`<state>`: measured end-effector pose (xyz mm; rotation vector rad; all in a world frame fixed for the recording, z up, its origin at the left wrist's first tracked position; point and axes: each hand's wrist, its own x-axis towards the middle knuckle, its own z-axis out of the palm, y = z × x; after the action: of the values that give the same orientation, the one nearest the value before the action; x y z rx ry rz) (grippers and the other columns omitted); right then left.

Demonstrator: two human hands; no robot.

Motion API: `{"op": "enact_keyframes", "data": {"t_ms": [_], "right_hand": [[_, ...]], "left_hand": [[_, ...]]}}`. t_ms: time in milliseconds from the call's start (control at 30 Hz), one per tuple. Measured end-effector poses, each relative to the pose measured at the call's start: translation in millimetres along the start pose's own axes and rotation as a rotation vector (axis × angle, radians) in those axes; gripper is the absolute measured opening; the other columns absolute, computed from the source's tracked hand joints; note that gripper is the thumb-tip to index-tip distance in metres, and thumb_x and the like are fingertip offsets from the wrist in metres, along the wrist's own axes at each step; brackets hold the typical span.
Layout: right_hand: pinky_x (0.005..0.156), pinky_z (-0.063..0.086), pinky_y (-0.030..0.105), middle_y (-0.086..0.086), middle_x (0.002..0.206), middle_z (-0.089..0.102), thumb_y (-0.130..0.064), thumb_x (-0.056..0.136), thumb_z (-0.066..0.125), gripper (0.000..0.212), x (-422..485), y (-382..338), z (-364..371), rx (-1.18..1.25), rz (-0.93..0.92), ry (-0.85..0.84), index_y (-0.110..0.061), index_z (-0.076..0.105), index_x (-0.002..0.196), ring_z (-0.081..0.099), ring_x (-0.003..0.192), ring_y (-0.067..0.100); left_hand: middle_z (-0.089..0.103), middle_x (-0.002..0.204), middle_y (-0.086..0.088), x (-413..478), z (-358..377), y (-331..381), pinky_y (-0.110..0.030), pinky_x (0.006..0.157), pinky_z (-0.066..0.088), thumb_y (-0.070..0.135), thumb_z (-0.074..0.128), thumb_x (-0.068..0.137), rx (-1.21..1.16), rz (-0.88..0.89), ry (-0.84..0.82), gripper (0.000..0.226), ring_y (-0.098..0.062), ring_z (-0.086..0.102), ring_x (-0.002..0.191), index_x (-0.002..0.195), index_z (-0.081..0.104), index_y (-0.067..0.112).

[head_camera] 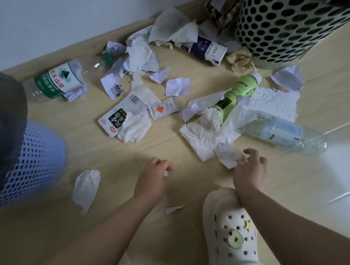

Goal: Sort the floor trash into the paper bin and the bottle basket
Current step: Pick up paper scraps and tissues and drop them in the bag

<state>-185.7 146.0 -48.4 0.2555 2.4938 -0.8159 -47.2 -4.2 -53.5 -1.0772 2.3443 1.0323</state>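
step: paper pickup | R hand fingers pinching tissue lwr ctr | L hand curled on scrap | next, prob: lift, drop in paper bin at left

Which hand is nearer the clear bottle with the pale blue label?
Right. The right hand is down-left of the clear bottle, at the tissue beside it; the left hand is further left, well apart.
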Motion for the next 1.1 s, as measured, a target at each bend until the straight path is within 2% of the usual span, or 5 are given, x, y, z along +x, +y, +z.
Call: {"op": "enact_keyframes", "data": {"t_ms": [267,400,800,967,1100], "right_hand": [[0.079,0.035,0.014,0.002,0.108,0.037,0.011,0.080,0.048,0.051,-2.5,-53.7,49.4,-0.027,-0.378,-0.268,-0.011,0.053,0.126,0.046,0.081,0.016],[0.085,0.035,0.021,0.012,0.119,0.043,0.002,0.083,0.047,0.052,-7.7,-75.8,76.3,-0.119,-0.458,-0.361,-0.016,0.048,0.131,0.047,0.106,0.029],[0.089,0.041,0.026,0.002,0.119,0.062,-0.014,0.084,0.053,0.044,15.8,-159.4,101.3,-0.441,-0.806,-0.609,-0.021,0.052,0.127,0.055,0.113,0.020],[0.061,0.047,0.023,-0.014,0.078,0.059,-0.031,0.071,0.049,0.042,14.4,-173.5,81.8,-0.204,-0.665,-0.599,-0.028,0.063,0.111,0.057,0.076,0.013],[0.070,0.050,0.033,-0.008,0.079,0.064,-0.036,0.078,0.054,0.016,14.4,-153.9,76.4,-0.062,-0.594,-0.587,-0.030,0.064,0.089,0.059,0.076,0.017]], "left_hand": [[0.054,0.112,-0.010,50.7,-13.8,16.9,-0.027,0.073,0.037,0.003,0.052,0.085,-0.079,0.014,0.216,0.030,-0.028,0.053,0.102,0.113,0.060,0.010],[0.053,0.118,-0.009,62.5,-27.7,14.4,-0.029,0.080,0.041,0.008,0.056,0.085,-0.145,0.014,0.250,0.034,-0.025,0.051,0.107,0.118,0.056,0.012],[0.050,0.125,-0.007,88.2,-97.4,-45.5,-0.032,0.093,0.041,0.011,0.060,0.082,-0.026,0.017,0.295,0.043,-0.027,0.046,0.118,0.124,0.054,0.015],[0.046,0.133,-0.001,72.2,-113.4,-47.3,-0.031,0.100,0.038,0.023,0.060,0.085,-0.031,-0.020,0.306,0.045,-0.022,0.042,0.124,0.128,0.050,0.019],[0.049,0.135,-0.008,70.2,-100.6,-43.7,-0.042,0.096,0.046,0.034,0.053,0.075,0.281,0.291,0.367,0.056,-0.029,0.048,0.125,0.128,0.054,0.016]]}}
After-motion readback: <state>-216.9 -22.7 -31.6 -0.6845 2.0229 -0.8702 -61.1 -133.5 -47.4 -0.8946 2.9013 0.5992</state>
